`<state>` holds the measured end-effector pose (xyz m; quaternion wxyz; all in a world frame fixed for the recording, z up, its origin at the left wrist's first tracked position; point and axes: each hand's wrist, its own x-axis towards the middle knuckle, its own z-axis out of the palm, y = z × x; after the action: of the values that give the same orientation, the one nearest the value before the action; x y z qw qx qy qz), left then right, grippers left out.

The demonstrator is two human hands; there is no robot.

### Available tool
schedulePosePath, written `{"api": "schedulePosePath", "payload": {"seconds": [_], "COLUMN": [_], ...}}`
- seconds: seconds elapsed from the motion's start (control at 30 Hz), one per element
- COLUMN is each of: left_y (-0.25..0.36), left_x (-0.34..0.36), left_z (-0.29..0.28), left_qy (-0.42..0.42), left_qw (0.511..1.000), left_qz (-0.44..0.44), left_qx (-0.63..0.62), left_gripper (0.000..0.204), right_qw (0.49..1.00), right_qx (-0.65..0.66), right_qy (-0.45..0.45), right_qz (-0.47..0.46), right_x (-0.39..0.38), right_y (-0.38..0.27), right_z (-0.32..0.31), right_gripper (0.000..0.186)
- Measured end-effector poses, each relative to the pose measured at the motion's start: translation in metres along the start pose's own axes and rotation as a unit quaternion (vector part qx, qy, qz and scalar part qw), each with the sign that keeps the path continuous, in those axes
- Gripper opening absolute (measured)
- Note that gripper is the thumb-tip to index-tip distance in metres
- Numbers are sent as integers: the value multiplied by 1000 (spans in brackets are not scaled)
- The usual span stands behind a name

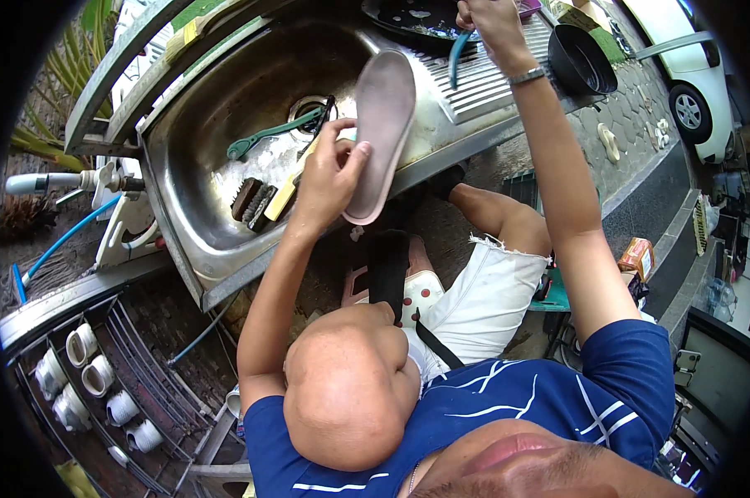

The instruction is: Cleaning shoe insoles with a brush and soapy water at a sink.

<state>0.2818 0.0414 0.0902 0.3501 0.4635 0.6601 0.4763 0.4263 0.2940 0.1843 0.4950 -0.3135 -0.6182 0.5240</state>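
A greyish-pink shoe insole (pixel 385 100) stands upright over the front edge of the steel sink (pixel 184 228). My left hand (pixel 333 170) is closed on its left edge, thumb against its face. Farther right, my raised right hand (pixel 495 33) is closed around a curved blue strip (pixel 456 62), perhaps a brush handle; its other end is hidden. In the sink bowl lie a green long-handled tool (pixel 271 134), a yellow-handled brush (pixel 285 195) and small dark-bristled brushes (pixel 249 201). A black pan (pixel 416 18) with wet, bluish contents sits behind the ribbed drainboard.
A black basin (pixel 582 60) stands at the drainboard's right end. Metal rails (pixel 126 79) border the sink at the left. Below left, a rack (pixel 155 365) carries several white shoes (pixel 97 375). My bare knee (pixel 342 390) rises near the sink's front. A white car (pixel 694 100) stands far right.
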Motion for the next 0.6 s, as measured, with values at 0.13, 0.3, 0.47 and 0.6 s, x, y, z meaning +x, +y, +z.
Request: {"api": "schedulePosePath", "payload": {"seconds": [0.13,0.3,0.47,0.6], "left_y": [4,-5,1,-4], "left_x": [30,34,34,24], "left_z": [57,58,81,61], "left_qy": [-73,-50,7,62], "left_qw": [994,996,978,954], "left_qz": [49,-6,92,104], "left_qx": [70,77,187,276], "left_gripper": [44,45,41,38], "right_qw": [939,827,789,849], "right_qx": [-255,-511,-602,-521], "right_qy": [-178,-221,-125,-80], "right_qz": [147,81,-13,-32], "right_x": [78,70,71,10], "right_y": [45,57,101,63], "right_z": [-59,-30,-64,-21], "right_gripper": [29,22,23,33]}}
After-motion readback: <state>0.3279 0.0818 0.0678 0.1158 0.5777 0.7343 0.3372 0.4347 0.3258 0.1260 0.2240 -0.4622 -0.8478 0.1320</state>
